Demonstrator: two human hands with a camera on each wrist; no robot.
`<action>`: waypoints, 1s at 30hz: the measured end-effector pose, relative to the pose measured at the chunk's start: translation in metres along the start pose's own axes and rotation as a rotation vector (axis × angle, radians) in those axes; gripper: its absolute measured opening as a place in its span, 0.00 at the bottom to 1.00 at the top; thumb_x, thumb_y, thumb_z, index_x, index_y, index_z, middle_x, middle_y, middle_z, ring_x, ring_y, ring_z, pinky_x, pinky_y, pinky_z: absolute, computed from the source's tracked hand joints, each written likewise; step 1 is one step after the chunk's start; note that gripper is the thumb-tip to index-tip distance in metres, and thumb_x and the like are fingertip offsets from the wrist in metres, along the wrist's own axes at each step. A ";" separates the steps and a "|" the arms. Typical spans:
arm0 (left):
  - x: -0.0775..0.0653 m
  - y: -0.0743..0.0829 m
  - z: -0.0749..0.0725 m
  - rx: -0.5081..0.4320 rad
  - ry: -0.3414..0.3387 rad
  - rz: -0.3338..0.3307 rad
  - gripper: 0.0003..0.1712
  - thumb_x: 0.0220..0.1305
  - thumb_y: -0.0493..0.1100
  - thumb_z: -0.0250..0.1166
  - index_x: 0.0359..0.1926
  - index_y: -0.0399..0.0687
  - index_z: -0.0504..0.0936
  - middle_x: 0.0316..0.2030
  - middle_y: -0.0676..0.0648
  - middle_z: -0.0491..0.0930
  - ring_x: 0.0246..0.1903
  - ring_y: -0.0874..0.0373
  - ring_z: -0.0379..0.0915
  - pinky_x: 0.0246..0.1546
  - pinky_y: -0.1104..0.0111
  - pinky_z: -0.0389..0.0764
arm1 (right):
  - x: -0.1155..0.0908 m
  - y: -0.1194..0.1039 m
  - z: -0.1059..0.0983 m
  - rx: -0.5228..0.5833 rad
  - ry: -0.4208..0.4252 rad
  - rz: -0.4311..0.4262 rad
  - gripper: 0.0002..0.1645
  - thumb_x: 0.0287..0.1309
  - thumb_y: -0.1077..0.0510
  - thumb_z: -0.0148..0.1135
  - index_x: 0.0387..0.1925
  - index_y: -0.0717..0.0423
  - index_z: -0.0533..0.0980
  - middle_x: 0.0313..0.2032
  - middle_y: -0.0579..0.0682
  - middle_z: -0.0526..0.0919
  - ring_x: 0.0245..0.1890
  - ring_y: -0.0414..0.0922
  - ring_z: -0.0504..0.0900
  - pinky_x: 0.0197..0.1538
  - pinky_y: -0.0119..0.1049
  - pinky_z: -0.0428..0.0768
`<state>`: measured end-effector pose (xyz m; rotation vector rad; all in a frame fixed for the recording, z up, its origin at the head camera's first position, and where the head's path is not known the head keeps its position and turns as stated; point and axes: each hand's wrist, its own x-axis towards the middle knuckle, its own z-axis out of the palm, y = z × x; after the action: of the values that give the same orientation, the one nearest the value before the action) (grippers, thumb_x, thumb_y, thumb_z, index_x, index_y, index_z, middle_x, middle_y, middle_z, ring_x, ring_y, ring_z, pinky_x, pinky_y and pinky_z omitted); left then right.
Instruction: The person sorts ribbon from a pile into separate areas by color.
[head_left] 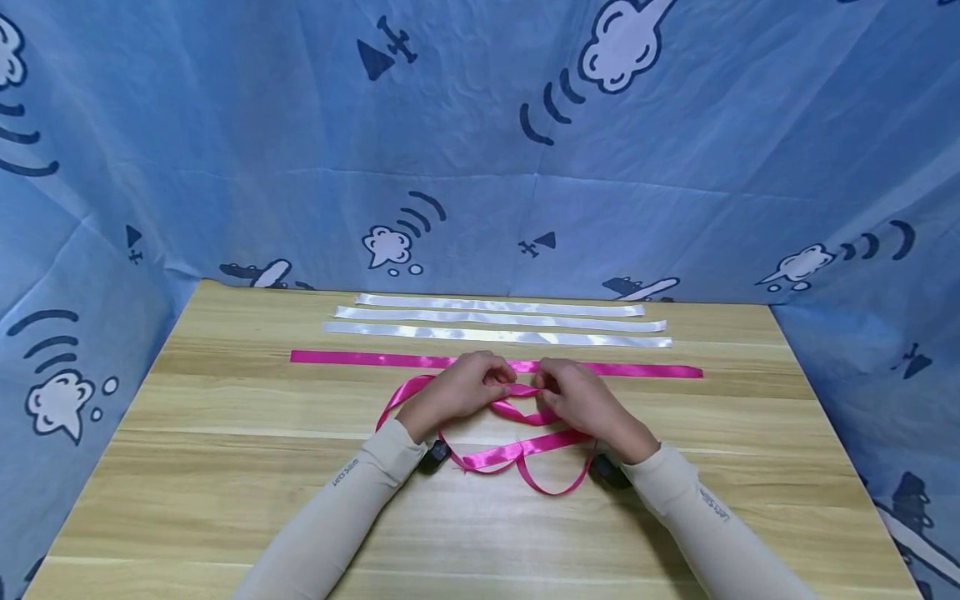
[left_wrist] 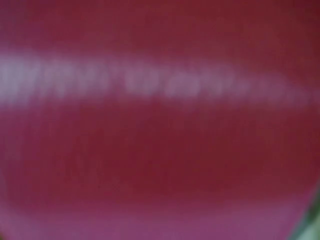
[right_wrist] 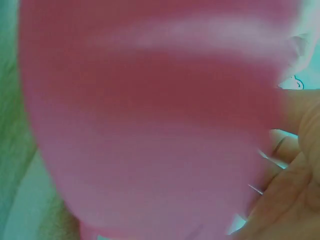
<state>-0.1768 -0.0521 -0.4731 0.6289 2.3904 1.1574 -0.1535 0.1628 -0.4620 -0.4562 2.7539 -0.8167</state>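
Both hands hold a loose, looping pink satin ribbon (head_left: 491, 456) over the middle of the table. The left hand (head_left: 467, 385) pinches it between thumb and fingers, and the right hand (head_left: 573, 396) pinches it a short way to the right. A short stretch of ribbon spans the gap between the fingertips, and other loops hang below both hands and out to the left. Just behind the hands a second pink ribbon (head_left: 360, 358) lies straight across the table. Blurred pink ribbon (left_wrist: 160, 150) fills the left wrist view. Pink ribbon (right_wrist: 150, 100) covers most of the right wrist view, beside the right hand's fingers (right_wrist: 287, 150).
Three white ribbons (head_left: 498, 337) lie in parallel rows near the back of the wooden table (head_left: 225, 467). A blue printed cloth (head_left: 480, 125) hangs behind the table and along both sides. Dark wrist cameras sit under the cuffs.
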 end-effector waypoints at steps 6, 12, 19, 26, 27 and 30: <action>0.000 -0.001 0.002 -0.036 -0.030 0.010 0.11 0.73 0.41 0.67 0.52 0.44 0.89 0.43 0.48 0.85 0.40 0.60 0.76 0.47 0.69 0.81 | -0.003 -0.005 -0.002 0.033 0.026 -0.061 0.11 0.58 0.71 0.72 0.34 0.55 0.78 0.34 0.50 0.80 0.35 0.46 0.75 0.40 0.38 0.78; -0.002 -0.004 0.003 -0.121 -0.049 0.006 0.09 0.73 0.40 0.66 0.49 0.45 0.89 0.37 0.50 0.86 0.34 0.61 0.74 0.41 0.71 0.78 | -0.004 -0.007 -0.004 0.075 0.046 -0.092 0.13 0.57 0.75 0.68 0.39 0.57 0.80 0.36 0.50 0.82 0.37 0.46 0.77 0.44 0.41 0.82; -0.002 -0.003 0.003 -0.179 -0.048 0.028 0.04 0.72 0.42 0.68 0.41 0.47 0.87 0.35 0.51 0.83 0.34 0.62 0.72 0.40 0.72 0.75 | -0.005 -0.008 -0.005 0.088 0.058 -0.098 0.14 0.58 0.75 0.68 0.44 0.61 0.81 0.39 0.53 0.84 0.38 0.46 0.79 0.46 0.42 0.84; -0.003 -0.001 0.001 -0.205 -0.060 0.027 0.05 0.74 0.38 0.65 0.38 0.45 0.84 0.29 0.52 0.79 0.30 0.63 0.70 0.37 0.73 0.73 | -0.005 -0.008 -0.007 0.072 0.060 -0.102 0.09 0.59 0.72 0.69 0.41 0.60 0.84 0.36 0.51 0.84 0.36 0.44 0.77 0.41 0.36 0.81; -0.004 -0.001 0.001 -0.207 -0.058 0.027 0.05 0.74 0.38 0.64 0.38 0.45 0.84 0.29 0.51 0.79 0.30 0.63 0.70 0.38 0.72 0.73 | -0.005 -0.007 -0.007 0.078 0.055 -0.103 0.08 0.60 0.72 0.69 0.40 0.60 0.84 0.36 0.51 0.84 0.36 0.44 0.77 0.41 0.36 0.81; -0.005 -0.001 0.000 -0.224 -0.056 0.020 0.05 0.75 0.37 0.61 0.39 0.46 0.82 0.27 0.50 0.77 0.28 0.62 0.67 0.37 0.71 0.71 | -0.006 -0.005 -0.010 0.111 0.035 -0.094 0.07 0.62 0.72 0.68 0.38 0.59 0.83 0.36 0.51 0.83 0.36 0.45 0.77 0.40 0.36 0.81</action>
<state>-0.1730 -0.0559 -0.4732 0.6025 2.1726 1.3732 -0.1501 0.1654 -0.4504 -0.5578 2.7189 -1.0033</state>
